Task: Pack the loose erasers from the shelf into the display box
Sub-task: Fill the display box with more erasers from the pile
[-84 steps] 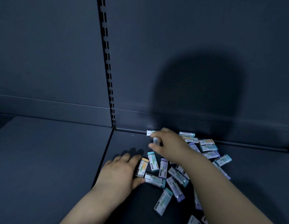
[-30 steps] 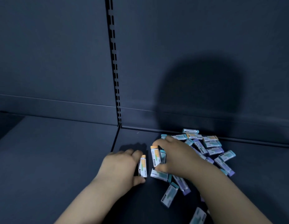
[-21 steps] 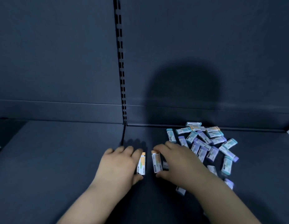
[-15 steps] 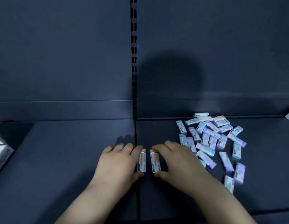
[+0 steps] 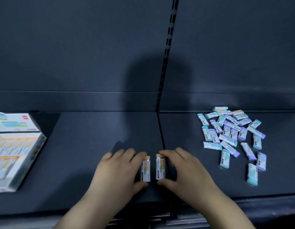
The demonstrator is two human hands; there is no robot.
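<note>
On the dark shelf [image 5: 94, 138], a display box [image 5: 16, 156] sits at the far left and a loose pile of erasers [image 5: 232, 136] lies well apart at the right. Between them, each hand pinches 1 orange-tipped eraser between fingers and thumb — left hand [image 5: 120, 171] on the left eraser [image 5: 145, 169], right hand [image 5: 188, 171] on the right eraser [image 5: 160, 167] — side by side, just apart.

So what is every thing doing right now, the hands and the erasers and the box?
Left hand: closed on an orange-tipped eraser standing on edge.
Right hand: closed on another orange-tipped eraser.
Pile of erasers: loose on the shelf, right side, untouched.
Display box: open at the left, orange erasers already inside.
</note>
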